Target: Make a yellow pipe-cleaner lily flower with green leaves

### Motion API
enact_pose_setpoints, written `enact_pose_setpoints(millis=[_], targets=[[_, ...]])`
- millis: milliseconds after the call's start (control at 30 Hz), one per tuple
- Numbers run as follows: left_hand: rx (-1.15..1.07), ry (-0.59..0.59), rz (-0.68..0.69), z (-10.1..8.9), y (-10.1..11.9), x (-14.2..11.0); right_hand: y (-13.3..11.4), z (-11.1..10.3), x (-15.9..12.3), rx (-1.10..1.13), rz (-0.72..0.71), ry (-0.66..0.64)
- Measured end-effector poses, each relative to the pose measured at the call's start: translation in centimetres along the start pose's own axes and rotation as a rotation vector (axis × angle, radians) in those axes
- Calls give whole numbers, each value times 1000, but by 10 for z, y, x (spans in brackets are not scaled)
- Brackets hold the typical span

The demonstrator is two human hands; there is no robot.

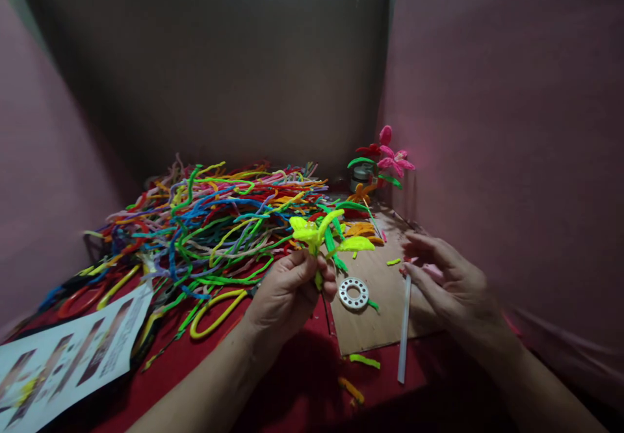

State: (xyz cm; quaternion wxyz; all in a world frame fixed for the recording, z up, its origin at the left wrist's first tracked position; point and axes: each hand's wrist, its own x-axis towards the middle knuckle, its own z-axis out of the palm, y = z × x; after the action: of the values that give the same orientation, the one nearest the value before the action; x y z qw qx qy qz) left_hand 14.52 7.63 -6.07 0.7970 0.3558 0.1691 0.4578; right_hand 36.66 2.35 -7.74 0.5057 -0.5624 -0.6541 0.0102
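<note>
My left hand pinches the stem of a bright yellow fuzzy pipe-cleaner flower, holding it upright above the table. One long yellow petal spreads to the right. My right hand is over the right side of the cardboard, fingers curved and apart from the thumb. A translucent white stick, like a glue stick, has its upper end by the thumb tip. Part of a pink object shows between thumb and fingers; the hand hides the rest. Below the flower, a silver ring-shaped disc with holes lies on the cardboard.
A big heap of colourful pipe cleaners covers the left and back. Yellow-handled scissors and a printed sheet lie left. Pink flowers stand at the back. Trimmed pieces lie near the cardboard on the red cloth.
</note>
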Motion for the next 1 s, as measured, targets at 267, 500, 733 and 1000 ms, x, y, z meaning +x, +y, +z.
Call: enact_pose_setpoints(millis=[267,500,733,1000], targets=[[-25,-48,-85,1,-3,-5,-47,35,14,531,-80,10],[18,-3,-67,-1,-3,-2,-49,15,12,418,-148,125],[166,-57,-109,-1,-5,-3,-59,12,23,300,-288,34],[228,-105,-132,5,-3,-6,-65,13,22,193,-348,24]])
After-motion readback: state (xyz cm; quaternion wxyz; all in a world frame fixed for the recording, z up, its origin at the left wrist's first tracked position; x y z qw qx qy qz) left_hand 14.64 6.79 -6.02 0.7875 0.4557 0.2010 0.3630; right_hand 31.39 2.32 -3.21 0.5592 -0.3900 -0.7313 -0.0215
